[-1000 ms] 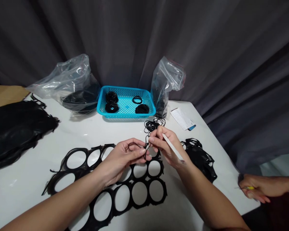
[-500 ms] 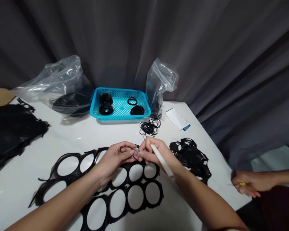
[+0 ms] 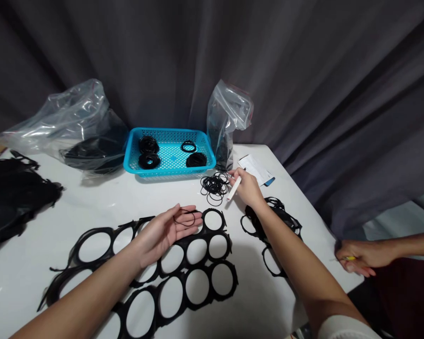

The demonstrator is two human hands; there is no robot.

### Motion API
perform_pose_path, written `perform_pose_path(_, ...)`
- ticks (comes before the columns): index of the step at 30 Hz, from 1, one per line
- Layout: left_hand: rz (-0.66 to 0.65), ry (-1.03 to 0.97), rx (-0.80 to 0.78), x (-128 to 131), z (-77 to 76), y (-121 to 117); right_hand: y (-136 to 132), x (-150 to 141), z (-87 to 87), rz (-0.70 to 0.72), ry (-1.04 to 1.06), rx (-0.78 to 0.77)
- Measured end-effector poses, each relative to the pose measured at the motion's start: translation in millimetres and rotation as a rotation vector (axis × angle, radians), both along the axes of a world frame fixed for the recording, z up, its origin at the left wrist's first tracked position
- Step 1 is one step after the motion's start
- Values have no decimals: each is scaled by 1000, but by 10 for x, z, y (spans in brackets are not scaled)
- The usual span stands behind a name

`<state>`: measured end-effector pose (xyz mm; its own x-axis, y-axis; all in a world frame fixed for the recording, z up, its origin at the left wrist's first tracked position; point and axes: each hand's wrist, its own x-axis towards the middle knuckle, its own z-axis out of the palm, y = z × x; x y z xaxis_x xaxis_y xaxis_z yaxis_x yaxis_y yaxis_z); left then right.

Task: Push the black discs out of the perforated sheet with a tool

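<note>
My left hand [image 3: 171,230] is palm up with its fingers stretched out, and a thin black rubber ring [image 3: 176,222] lies across them. Below it is a black rubber sheet [image 3: 156,301] with rows of large round holes. My right hand [image 3: 246,187] holds a slim white stick [image 3: 234,189] against the palm, its kind unclear. The fingertips of that hand are at the right edge of a loose heap of thin black rings [image 3: 215,184]; whether they pinch one cannot be made out.
A blue basket [image 3: 169,173] holds several bundles of black rings. Clear plastic bags [image 3: 88,110] with black contents flank it. Tangled black scraps [image 3: 277,219] and papers [image 3: 254,168] lie to the right, black material [image 3: 17,202] at left. Another person's hand [image 3: 360,256] holds a yellow-handled tool at the table edge.
My hands have parted. The right one has moved away and up to the heap of rings with the white stick; the left has opened out flat with the ring on its fingers.
</note>
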<state>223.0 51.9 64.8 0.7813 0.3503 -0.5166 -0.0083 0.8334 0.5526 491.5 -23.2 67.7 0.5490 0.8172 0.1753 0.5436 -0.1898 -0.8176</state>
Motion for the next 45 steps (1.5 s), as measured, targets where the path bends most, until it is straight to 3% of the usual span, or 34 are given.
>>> perform_pose_path(2, -1, -75, -64, -9, 20, 7, -64, -60, 50, 29, -23, -17)
perform_pose_path(6, -49, -197, -87, -16, 124, -34, -290, -484, 200, 310, 344, -119)
perform_pose_path(9, -103, -240, -74, -45, 241, -115, -406, -792, 289, 415, 457, -135)
perform_pose_path(16, -134, -224, -11, -405, 452, -421, -534, -1219, 379, 418, 614, -44)
perform_pose_path(22, -93, -121, 110, -783, 556, -708, -718, -1484, 424, 436, 703, -56)
perform_pose_path(28, -109, -139, 162, -1023, 589, -865, -791, -1652, 456, 475, 713, -68)
perform_pose_path(35, -39, -185, 100, -1355, 646, -1019, -762, -1854, 488, 545, 683, -97)
perform_pose_path(39, -19, -226, 86, -1536, 594, -1079, -759, -1982, 493, 596, 643, -118)
perform_pose_path(42, 4, -102, 238, -1734, 482, -1091, -587, -1909, 475, 583, 481, -81)
perform_pose_path(45, 90, 218, 698, -1996, 294, -1063, -136, -1622, 464, 456, 176, 65)
